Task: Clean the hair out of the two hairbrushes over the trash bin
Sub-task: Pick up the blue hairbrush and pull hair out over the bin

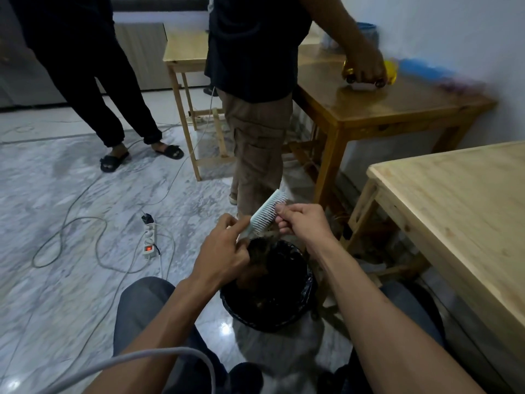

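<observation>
Head view: the left hand (224,245) grips the handle of a pale blue hairbrush (265,213) tilted above the black-lined trash bin (270,282). The right hand (301,218) pinches at its bristles. No writing or brand is legible anywhere.

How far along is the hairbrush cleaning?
Done: clumps of hair already lie in the black-lined trash bin. In hand: the left hand holds a light blue hairbrush over it while the right hand picks at the bristles. Left: no second brush is in view, so its state is unknown.
</observation>
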Demonstrator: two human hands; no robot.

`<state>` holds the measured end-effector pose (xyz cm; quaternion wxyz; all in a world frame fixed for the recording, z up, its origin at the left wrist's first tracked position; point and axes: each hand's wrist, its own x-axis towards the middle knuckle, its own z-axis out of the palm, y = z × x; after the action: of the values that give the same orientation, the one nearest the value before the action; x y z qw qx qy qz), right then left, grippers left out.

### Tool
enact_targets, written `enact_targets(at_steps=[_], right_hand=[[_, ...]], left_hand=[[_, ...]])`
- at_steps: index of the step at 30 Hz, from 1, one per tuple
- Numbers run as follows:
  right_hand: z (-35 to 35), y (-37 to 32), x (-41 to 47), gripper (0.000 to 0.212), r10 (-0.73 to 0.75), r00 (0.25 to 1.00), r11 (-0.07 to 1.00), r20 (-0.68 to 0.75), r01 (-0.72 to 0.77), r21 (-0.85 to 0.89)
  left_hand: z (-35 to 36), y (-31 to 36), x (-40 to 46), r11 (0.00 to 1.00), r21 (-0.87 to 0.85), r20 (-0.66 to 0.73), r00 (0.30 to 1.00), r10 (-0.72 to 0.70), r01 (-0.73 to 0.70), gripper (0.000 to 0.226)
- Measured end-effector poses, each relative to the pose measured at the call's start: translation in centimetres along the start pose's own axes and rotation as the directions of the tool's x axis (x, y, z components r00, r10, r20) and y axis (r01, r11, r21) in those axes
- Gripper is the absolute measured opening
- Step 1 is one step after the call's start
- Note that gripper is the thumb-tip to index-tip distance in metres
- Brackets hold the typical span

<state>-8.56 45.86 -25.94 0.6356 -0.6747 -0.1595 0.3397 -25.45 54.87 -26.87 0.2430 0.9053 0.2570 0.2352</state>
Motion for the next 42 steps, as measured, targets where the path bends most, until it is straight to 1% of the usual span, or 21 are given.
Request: enact_targets(at_steps=[2,4,7,9,10,13,14,16,18,20,22,24,26,29,31,32,33,35,37,40,42], right_hand=[[0.0,0.3,0.0,0.020,-0.030,0.998,0.992,-0.058,0.023,-0.122],[-0.1,0.5,-0.4,0.021,-0.078,0.991,0.975,-0.104,0.054,-0.216],[-0.5,0.4,-1.0,0.016,-0.115,0.978,0.986,-0.176,0.091,-0.139],[-0.8,0.5,-1.2,0.014,-0.110,0.970,0.994,-0.216,0.104,-0.037],[-0.9,0.6,-1.3,0.014,-0.096,0.973,0.995,-0.210,0.092,-0.029],[-0.5,1.7,-1.4,0.023,-0.024,0.997,0.977,-0.077,0.006,-0.214],[-0.4,1.9,-1.4,0.025,0.011,1.000,0.973,-0.020,-0.016,-0.232],[0.0,2.0,-1.3,0.030,0.060,0.995,0.991,0.077,-0.049,-0.126],[0.2,1.8,-1.3,0.028,0.085,0.982,0.996,0.171,-0.088,0.011],[0.1,1.8,-1.3,0.026,0.068,0.969,0.991,0.238,-0.093,0.092],[-0.1,1.8,-1.2,0.023,0.023,0.980,0.997,0.198,-0.037,0.069],[-0.3,1.8,-0.9,0.022,-0.001,0.996,0.998,0.088,0.006,-0.056],[-0.5,1.7,-0.7,0.022,-0.029,1.000,0.995,0.003,0.030,-0.097],[-0.8,1.3,-0.6,0.017,-0.089,0.990,0.995,-0.105,0.094,0.042],[-1.1,0.8,-0.7,0.014,-0.091,0.983,0.980,-0.159,0.117,0.163],[-1.2,0.8,-0.8,0.015,-0.079,0.984,0.978,-0.158,0.108,0.179],[-1.2,0.8,-0.8,0.018,-0.061,0.989,0.988,-0.138,0.079,0.136],[-1.0,1.3,-1.1,0.024,-0.003,0.998,0.996,-0.057,-0.002,-0.086],[-0.8,1.9,-1.1,0.031,0.060,0.998,0.964,0.023,-0.051,-0.262],[-0.6,1.9,-0.9,0.040,0.082,0.995,0.940,0.058,-0.058,-0.335],[-0.6,1.6,-0.9,0.050,0.073,0.993,0.943,0.090,-0.039,-0.332]], left_hand=[[0.2,-0.3,-0.2,0.999,0.023,0.002,1.000,-0.025,0.025,0.048],[0.2,-0.5,0.0,0.994,0.031,-0.024,0.994,-0.105,0.106,0.048],[0.0,-0.9,0.4,0.979,0.021,-0.059,0.978,-0.201,0.202,0.044],[-0.2,-1.1,0.6,0.977,0.009,-0.054,0.975,-0.214,0.215,0.041],[-0.3,-1.1,0.7,0.978,-0.003,-0.043,0.977,-0.208,0.208,0.041],[-0.2,-0.8,1.0,0.989,-0.035,0.015,0.989,-0.144,0.144,0.046],[-0.1,-0.6,1.0,0.992,-0.040,0.033,0.993,-0.117,0.118,0.047],[0.1,-0.1,1.0,0.996,-0.052,0.048,0.996,-0.072,0.074,0.048],[0.2,0.3,1.0,0.997,-0.068,0.046,0.998,-0.033,0.036,0.048],[0.0,0.2,1.1,0.997,-0.081,0.029,1.000,-0.009,0.011,0.049],[-0.3,0.0,1.2,0.997,-0.073,0.020,1.000,-0.003,0.004,0.051],[-0.5,-0.3,1.3,0.999,-0.035,0.006,1.000,-0.011,0.012,0.051],[-0.6,-0.8,1.5,0.996,0.000,-0.025,0.996,-0.086,0.086,0.049],[-0.8,-2.0,1.5,0.977,0.057,-0.028,0.978,-0.206,0.208,0.049],[-0.7,-2.6,1.2,0.968,0.090,-0.001,0.972,-0.234,0.233,0.049],[-0.6,-2.8,1.0,0.967,0.089,0.005,0.971,-0.241,0.239,0.048],[-0.6,-2.8,0.9,0.967,0.078,0.007,0.970,-0.243,0.242,0.048],[-0.4,-2.5,0.9,0.973,0.041,0.011,0.974,-0.226,0.226,0.048],[-0.4,-2.0,1.0,0.982,0.011,0.011,0.982,-0.186,0.186,0.047],[-0.5,-1.3,1.5,0.991,-0.005,0.021,0.991,-0.133,0.134,0.047],[-0.5,-1.1,1.7,0.994,-0.015,0.033,0.993,-0.109,0.110,0.048]])
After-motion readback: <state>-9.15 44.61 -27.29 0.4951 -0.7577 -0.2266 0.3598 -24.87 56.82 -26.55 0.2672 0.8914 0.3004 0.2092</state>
